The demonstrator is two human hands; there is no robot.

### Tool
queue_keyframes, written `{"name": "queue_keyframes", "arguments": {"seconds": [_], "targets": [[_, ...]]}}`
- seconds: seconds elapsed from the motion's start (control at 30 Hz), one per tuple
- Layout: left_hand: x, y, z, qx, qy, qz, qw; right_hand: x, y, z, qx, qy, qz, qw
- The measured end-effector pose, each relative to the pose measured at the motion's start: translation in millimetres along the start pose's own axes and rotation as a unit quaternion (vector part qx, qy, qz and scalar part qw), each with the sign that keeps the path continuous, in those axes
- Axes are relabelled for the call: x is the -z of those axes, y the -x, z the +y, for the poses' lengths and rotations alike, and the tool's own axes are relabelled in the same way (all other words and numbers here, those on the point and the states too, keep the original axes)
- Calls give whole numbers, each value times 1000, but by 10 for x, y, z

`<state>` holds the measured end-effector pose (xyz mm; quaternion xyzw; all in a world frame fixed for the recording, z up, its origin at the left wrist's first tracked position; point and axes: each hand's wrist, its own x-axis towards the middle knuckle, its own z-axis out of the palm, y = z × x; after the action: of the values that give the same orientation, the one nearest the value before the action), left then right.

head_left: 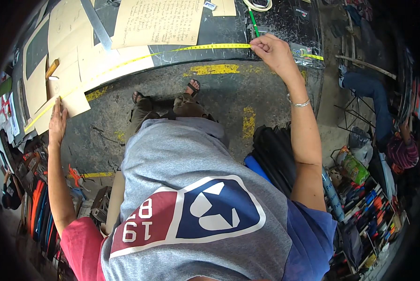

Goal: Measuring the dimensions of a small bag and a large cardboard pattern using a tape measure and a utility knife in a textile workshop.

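A yellow measuring tape (137,59) runs along the near edge of the dark worktable (219,55), from the left end across to the right. My right hand (274,52) pinches it between thumb and fingers, and its loose tail shows beyond that hand. Far to the left, my left hand (57,122) lies with outstretched fingers, their tips pressing the tape onto brown card pieces (76,104). Between the hands the tape hangs slightly slack and is partly twisted. A green pencil (253,22) lies just beyond my right hand.
On the table are a handwritten paper sheet (156,23), a metal ruler (96,24) and a wooden-handled tool (52,69). Dark rolls (278,152) stand on the floor to my right. A seated person (376,93) is at far right. Coloured material stacks (369,210) fill the lower right.
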<state>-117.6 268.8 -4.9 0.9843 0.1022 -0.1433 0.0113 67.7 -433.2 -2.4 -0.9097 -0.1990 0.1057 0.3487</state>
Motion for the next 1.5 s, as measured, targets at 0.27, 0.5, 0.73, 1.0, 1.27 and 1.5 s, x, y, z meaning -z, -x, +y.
{"name": "queue_keyframes", "arguments": {"seconds": [0.27, 0.5, 0.73, 1.0, 1.27, 1.5], "targets": [[-35, 5, -14, -4, 7, -29, 1000, 22, -4, 9, -28, 13, -6, 999], [27, 16, 78, 13, 48, -37, 998, 20, 10, 4, -16, 3, -7, 1000], [63, 36, 144, -11, -5, 0, 1000, 15, 44, -9, 2, -30, -14, 999], [36, 25, 117, -27, 31, -25, 999, -25, 57, 9, -25, -17, 5, 1000], [41, 26, 141, 26, 62, -42, 997, -61, 84, 44, -1, -31, 24, 999], [0, 23, 103, -19, -5, -13, 1000, -81, 133, 40, 16, -30, 43, 998]]}}
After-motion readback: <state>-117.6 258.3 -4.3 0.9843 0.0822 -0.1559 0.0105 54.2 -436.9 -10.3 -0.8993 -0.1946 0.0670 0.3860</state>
